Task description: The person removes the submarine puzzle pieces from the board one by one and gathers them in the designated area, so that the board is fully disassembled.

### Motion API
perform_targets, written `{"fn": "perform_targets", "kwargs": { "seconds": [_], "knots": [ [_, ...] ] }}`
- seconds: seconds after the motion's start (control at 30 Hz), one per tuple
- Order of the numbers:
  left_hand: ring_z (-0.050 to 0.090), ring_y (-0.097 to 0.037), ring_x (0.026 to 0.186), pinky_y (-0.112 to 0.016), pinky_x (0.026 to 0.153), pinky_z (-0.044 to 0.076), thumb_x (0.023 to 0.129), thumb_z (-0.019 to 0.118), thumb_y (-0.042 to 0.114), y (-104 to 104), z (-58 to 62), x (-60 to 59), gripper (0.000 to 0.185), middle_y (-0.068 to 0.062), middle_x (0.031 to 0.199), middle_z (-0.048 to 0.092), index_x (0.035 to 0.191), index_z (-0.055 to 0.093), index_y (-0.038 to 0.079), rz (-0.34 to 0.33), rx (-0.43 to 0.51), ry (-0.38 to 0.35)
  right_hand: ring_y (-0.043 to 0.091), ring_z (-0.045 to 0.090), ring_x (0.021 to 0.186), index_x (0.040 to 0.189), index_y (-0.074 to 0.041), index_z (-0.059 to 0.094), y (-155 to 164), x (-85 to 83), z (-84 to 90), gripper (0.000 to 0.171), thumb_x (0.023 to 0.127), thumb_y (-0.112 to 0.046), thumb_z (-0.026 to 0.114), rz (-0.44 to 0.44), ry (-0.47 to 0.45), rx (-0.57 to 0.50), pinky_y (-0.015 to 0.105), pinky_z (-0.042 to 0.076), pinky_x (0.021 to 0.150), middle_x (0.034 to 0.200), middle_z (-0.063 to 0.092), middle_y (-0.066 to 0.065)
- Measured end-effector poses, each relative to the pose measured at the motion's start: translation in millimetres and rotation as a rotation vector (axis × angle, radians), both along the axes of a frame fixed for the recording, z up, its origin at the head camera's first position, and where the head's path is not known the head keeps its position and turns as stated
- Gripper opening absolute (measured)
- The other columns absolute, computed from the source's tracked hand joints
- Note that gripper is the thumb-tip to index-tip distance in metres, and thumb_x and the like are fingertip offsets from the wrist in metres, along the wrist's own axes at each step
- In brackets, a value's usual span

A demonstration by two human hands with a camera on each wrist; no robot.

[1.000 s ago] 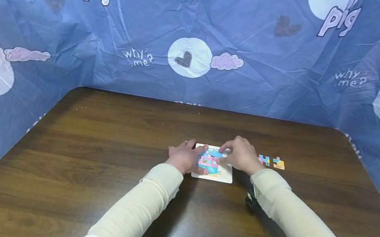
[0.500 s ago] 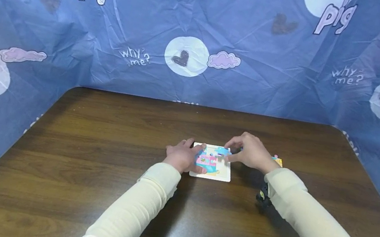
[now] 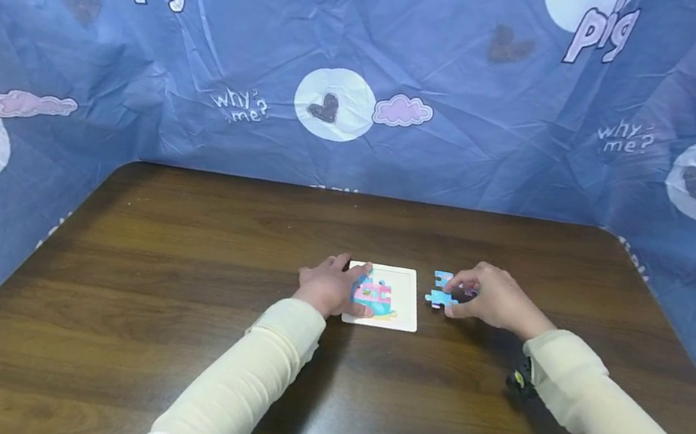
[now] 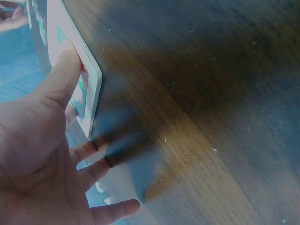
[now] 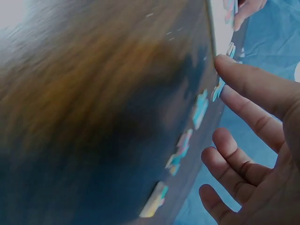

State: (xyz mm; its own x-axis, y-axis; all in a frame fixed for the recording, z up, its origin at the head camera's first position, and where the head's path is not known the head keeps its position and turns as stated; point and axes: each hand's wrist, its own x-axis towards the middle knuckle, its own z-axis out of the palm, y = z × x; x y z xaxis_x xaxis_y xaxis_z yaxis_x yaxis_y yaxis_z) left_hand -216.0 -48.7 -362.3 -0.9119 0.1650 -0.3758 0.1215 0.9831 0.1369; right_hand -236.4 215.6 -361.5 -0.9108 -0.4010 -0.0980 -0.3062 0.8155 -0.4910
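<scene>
Dark brown wood-grain table (image 3: 161, 339), long grain lines running left to right. Blue crinkled cloth (image 3: 417, 52) walls it in on the far side and both flanks; the print shows pale circles, dark hearts, lilac clouds, and the words "pig" and "why me?".

White square puzzle board (image 3: 399, 318) lies flat near the table's middle, a few pink and blue pieces seated in its left part, the rest bare white. Left hand (image 3: 327, 288) rests on the board's left edge; in the left wrist view the thumb (image 4: 63, 77) presses flat on the rim, the other fingers loosely spread beside it, gripping nothing.

Right hand (image 3: 494, 300) sits on the table just right of the board, fingertips touching a blue puzzle piece (image 3: 441, 299) that lies flat between hand and board. Fingers bent but apart in the right wrist view; whether they pinch the piece cannot be told. That view shows loose pieces (image 5: 183, 147) in a row on the table by the fingers, blurred.

Since a second ago: the right hand was over the board's right part and now sits off it to the right. The blue piece is now on the table. The left hand holds the same edge.
</scene>
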Motion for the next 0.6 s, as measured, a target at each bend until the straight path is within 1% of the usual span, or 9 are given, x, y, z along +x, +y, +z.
{"fn": "perform_targets", "kwargs": {
  "seconds": [0.13, 0.33, 0.6],
  "knots": [
    [0.025, -0.031, 0.152, -0.061, 0.115, 0.029, 0.093, 0.068, 0.055, 0.1, 1.2, 1.1, 0.083, -0.007, 0.167, 0.023, 0.162, 0.027, 0.035, 0.001, 0.002, 0.003, 0.036, 0.058, 0.102, 0.106, -0.012, 0.078, 6.1, 0.1, -5.7, 0.028, 0.081, -0.021, 0.087, -0.018, -0.010, 0.015, 0.054, 0.046, 0.087, 0.106, 0.062, 0.016],
    [0.027, -0.030, 0.152, -0.060, 0.113, 0.033, 0.093, 0.069, 0.053, 0.0, -0.4, 1.1, 0.082, -0.008, 0.166, 0.025, 0.162, 0.029, 0.034, -0.002, 0.006, 0.013, 0.038, 0.058, 0.103, 0.106, -0.012, 0.078, 12.0, -1.4, -13.7, 0.029, 0.079, -0.020, 0.088, -0.018, -0.005, 0.018, 0.056, 0.045, 0.090, 0.107, 0.062, 0.017],
    [0.026, -0.031, 0.152, -0.060, 0.114, 0.031, 0.093, 0.069, 0.053, -0.5, 0.2, 1.2, 0.082, -0.008, 0.167, 0.023, 0.162, 0.029, 0.034, 0.001, 0.013, 0.013, 0.034, 0.059, 0.098, 0.105, -0.010, 0.079, 10.6, -0.6, -14.0, 0.032, 0.077, -0.020, 0.089, 0.001, 0.036, -0.016, 0.051, 0.046, 0.087, 0.103, 0.063, 0.014]
  ]
}}
